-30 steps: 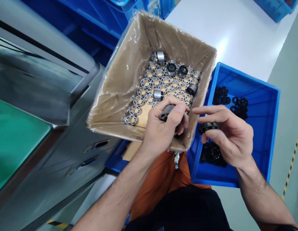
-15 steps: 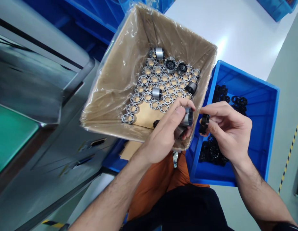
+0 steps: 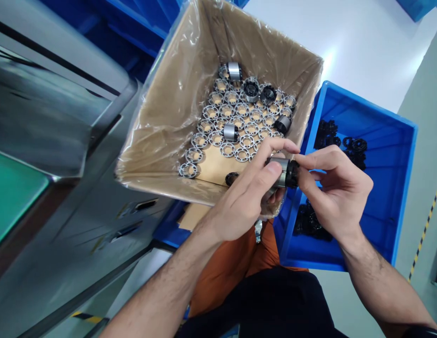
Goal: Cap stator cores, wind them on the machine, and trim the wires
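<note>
My left hand (image 3: 245, 199) is closed around a silver metal motor core (image 3: 282, 165). A second metal surface shows below it in the same grip, mostly covered by the fingers. My right hand (image 3: 336, 190) pinches a black plastic end ring (image 3: 293, 174) between thumb and fingertips. The ring touches the core's right end; how well it is seated cannot be made out. Both hands are over the near right corner of a plastic-lined carton (image 3: 162, 185). Inside stand many bare ring-shaped metal cores (image 3: 216, 138), and a few cores with black ends (image 3: 230, 133) rest on them.
To the right of the carton is a blue bin (image 3: 377, 188) holding heaps of black end rings (image 3: 355, 149). A metal cabinet (image 3: 95, 211) with a green surface (image 3: 17, 202) stands on the left. A white table (image 3: 359, 42) lies beyond, with another blue bin (image 3: 417, 7) on it.
My right hand has brought the black end ring left against the core's end, closing the gap between them. The left hand has shifted slightly right with the core.
</note>
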`<action>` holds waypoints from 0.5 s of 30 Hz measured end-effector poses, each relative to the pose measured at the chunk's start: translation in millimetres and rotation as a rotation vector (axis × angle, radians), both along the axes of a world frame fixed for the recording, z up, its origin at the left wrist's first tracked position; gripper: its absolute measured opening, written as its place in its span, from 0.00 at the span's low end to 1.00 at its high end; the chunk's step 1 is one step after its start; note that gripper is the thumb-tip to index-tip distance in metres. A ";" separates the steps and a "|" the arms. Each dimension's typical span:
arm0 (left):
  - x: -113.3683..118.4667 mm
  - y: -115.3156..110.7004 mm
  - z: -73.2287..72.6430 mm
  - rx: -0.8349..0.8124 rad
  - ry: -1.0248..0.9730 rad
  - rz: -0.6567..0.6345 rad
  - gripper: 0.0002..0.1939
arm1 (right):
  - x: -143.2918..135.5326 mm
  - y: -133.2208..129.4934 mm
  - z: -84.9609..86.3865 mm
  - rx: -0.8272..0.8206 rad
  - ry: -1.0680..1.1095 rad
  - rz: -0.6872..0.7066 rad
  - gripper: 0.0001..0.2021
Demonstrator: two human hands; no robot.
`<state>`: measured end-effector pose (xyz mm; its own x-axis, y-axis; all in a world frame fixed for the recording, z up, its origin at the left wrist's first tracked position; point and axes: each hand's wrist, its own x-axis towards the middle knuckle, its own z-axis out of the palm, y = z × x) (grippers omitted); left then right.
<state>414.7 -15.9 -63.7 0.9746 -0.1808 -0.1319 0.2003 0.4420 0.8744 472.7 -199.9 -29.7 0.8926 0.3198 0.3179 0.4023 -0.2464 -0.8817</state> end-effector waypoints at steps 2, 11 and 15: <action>0.1 0.0 0.2 0.014 -0.024 0.031 0.18 | -0.9 0.7 -1.1 0.012 -0.003 -0.003 0.12; 8.9 7.2 3.5 0.264 -0.235 0.058 0.20 | -3.0 9.8 -1.6 -0.006 0.012 -0.028 0.07; 16.9 44.4 11.7 0.918 -0.227 0.051 0.16 | 35.6 -27.7 11.9 -0.012 0.047 -0.095 0.06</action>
